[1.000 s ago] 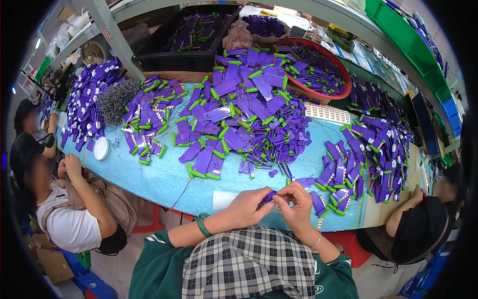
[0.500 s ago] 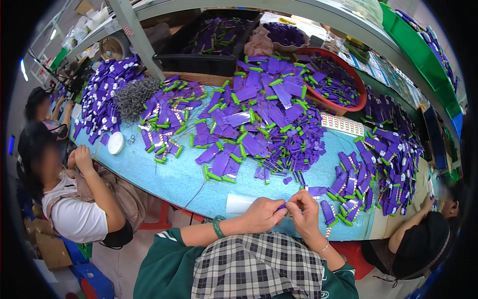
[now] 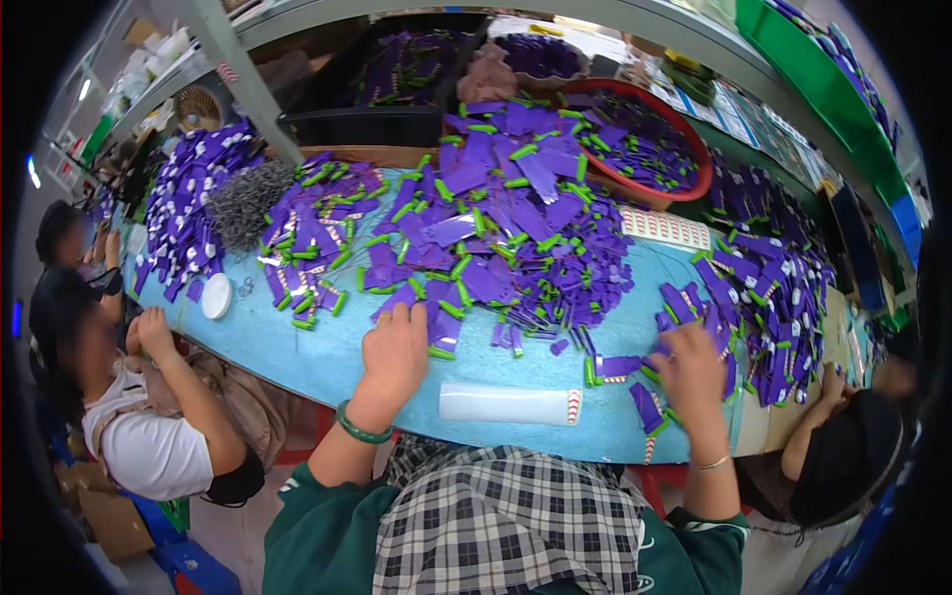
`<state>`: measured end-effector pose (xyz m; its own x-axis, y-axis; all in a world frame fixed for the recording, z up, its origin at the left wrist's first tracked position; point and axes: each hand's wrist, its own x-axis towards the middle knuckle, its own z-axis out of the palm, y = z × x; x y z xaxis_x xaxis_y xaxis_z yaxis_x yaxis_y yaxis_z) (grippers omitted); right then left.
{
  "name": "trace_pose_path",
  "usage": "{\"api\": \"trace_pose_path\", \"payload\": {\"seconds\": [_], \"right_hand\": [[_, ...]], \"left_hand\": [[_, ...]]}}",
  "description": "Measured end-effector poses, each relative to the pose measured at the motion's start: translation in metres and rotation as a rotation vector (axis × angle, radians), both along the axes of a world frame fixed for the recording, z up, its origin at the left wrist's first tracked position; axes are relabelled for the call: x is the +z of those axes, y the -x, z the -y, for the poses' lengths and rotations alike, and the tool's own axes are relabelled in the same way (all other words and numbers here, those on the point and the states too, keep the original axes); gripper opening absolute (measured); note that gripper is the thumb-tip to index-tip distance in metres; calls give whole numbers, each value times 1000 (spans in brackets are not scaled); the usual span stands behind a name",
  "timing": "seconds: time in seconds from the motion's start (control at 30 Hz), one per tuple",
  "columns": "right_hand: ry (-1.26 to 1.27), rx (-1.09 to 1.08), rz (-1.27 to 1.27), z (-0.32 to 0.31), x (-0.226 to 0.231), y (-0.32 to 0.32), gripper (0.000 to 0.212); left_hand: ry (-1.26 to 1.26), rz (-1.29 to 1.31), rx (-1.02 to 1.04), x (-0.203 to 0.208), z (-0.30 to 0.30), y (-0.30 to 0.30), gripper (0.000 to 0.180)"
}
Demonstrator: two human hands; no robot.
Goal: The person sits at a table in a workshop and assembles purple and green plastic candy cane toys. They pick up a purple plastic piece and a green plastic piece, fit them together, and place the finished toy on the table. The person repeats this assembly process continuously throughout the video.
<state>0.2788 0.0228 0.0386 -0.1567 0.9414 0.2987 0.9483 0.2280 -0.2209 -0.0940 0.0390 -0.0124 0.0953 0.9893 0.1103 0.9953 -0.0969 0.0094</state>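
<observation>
My left hand (image 3: 395, 355) is at the near edge of a big heap of flat purple pieces with green ends (image 3: 516, 213). Its fingers are bent down and closed on a purple piece (image 3: 399, 297) there; the fingertips are partly hidden. Over the near side of the right-hand heap of purple pieces (image 3: 783, 317) hovers my right hand (image 3: 691, 372), slightly blurred, fingers apart, with nothing visible in them. Between the hands lies a purple piece with a green end and a striped sticker (image 3: 617, 367). Closer to me is a pale strip (image 3: 496, 405) with red-and-white stickers at its right end.
A sticker sheet (image 3: 666, 228) lies behind, near a red basin (image 3: 706, 171) and a black crate (image 3: 367, 127). To the left are a round white lid (image 3: 216, 296), a grey wire tangle (image 3: 248, 206) and white-tipped purple pieces (image 3: 193, 198). People sit on both sides.
My hands have parted from a small purple item they held together. The left has gone forward and left to the big heap, the right forward and right. The view has shifted slightly.
</observation>
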Motion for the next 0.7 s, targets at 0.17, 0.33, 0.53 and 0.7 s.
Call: {"api": "trace_pose_path", "payload": {"seconds": [0.17, 0.33, 0.53, 0.7], "right_hand": [[169, 332, -14, 36, -41, 66, 22], [163, 215, -110, 38, -55, 78, 15], [64, 328, -137, 42, -67, 82, 11], [222, 312, -562, 39, -57, 66, 13]], "left_hand": [[-215, 295, -46, 6, -1, -3, 20], [-57, 1291, -218, 27, 31, -35, 17], [799, 1623, -298, -22, 40, -106, 22], [838, 1535, -259, -29, 41, -109, 16]]}}
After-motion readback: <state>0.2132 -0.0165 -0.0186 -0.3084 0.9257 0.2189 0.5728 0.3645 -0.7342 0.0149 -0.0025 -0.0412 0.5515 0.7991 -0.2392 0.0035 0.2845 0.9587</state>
